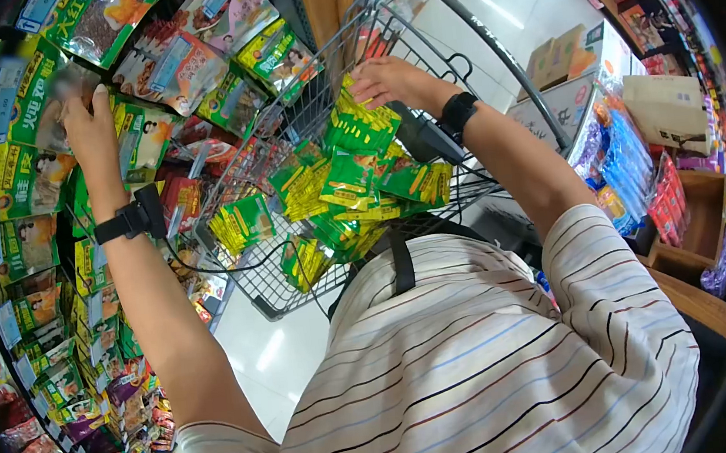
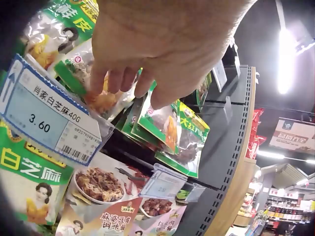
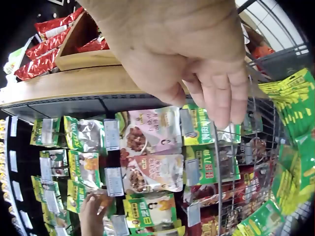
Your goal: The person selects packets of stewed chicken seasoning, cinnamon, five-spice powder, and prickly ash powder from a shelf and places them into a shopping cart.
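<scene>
Nearest me, a striped shirt (image 1: 481, 364), with the wire cart (image 1: 485, 33) close against its front. Green-and-yellow packets (image 1: 351, 178) lie heaped in the cart at mixed angles; the mesh walls probably serve to contain them, as nothing sorts them into rows.

Right hand (image 1: 397, 82): above the cart, beside the upper packets, palm turned down. Fingers loosely bent, no packet visibly gripped. Forearm angles forward from the shirt; black band (image 1: 460, 115) at the wrist.

Left hand (image 1: 90, 135): at the shelf, arm extended well out to that side, wrist banded too. Fingers bend down onto a green-edged packet (image 2: 63, 70), seemingly touching its front; whether they pinch it, cannot tell. The bent fingers would suit picking one packet from a tight row.

Shelf stock (image 2: 189, 142) overlaps, faces outward, likely so the prints can be read. Price label (image 2: 39, 110), 3.60, sits just below the hand.

Farther off: cardboard box (image 1: 665, 110), pale floor (image 1: 255, 333).
</scene>
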The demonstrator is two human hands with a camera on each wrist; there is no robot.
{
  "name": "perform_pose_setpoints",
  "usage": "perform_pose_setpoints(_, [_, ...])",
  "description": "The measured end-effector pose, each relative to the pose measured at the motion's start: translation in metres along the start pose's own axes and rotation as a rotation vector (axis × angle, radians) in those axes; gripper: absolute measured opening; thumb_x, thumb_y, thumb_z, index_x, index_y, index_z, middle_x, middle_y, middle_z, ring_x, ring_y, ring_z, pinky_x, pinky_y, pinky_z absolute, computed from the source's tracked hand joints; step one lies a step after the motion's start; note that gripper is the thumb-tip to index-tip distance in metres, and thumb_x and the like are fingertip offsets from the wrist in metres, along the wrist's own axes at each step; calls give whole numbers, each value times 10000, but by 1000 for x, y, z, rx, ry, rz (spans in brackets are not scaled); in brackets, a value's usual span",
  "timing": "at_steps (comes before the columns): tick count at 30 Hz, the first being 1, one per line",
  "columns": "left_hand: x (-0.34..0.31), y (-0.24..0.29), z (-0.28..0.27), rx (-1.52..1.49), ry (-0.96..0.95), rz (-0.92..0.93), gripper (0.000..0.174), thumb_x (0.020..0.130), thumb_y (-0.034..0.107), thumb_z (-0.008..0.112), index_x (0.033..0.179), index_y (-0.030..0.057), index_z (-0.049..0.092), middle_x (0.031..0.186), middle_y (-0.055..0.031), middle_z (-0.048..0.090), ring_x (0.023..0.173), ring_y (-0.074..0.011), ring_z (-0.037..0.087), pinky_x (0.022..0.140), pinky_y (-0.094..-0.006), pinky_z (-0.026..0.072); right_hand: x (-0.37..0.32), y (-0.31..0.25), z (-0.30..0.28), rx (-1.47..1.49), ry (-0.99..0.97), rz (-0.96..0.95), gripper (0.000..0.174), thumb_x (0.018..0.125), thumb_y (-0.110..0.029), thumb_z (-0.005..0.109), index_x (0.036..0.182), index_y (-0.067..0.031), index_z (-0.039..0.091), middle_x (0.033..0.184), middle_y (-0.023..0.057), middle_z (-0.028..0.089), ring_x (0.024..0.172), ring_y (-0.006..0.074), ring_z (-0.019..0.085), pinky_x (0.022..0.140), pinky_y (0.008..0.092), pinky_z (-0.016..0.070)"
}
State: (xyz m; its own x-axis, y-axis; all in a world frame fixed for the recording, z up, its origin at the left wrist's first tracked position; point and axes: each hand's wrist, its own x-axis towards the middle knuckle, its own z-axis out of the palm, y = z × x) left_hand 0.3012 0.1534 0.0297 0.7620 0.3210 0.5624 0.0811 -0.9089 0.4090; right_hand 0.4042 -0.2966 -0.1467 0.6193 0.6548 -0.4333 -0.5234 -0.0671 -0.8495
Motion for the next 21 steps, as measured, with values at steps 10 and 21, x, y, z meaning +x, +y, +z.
perform_pose_setpoints(10, [-131, 79, -7, -355, -143, -302, 456, 990, 275, 571, 1327, -30, 533, 1314, -160, 567, 1202, -225, 543, 1043, -337, 396, 30, 70, -53, 150, 3, 132, 402, 939, -294, 606, 1203, -1, 524, 1118, 172, 618, 990, 300, 655, 833, 421, 579])
perform_pose_setpoints(21, [-250, 119, -17, -545, -291, -777, 371, 1010, 233, 527, 1279, -21, 560, 1235, -113, 602, 1121, -199, 599, 950, -329, 469, 40, 120, -42, -38, 89, 349, 497, 894, -248, 658, 1261, 45, 496, 1179, 236, 586, 1004, 375, 644, 806, 495, 563])
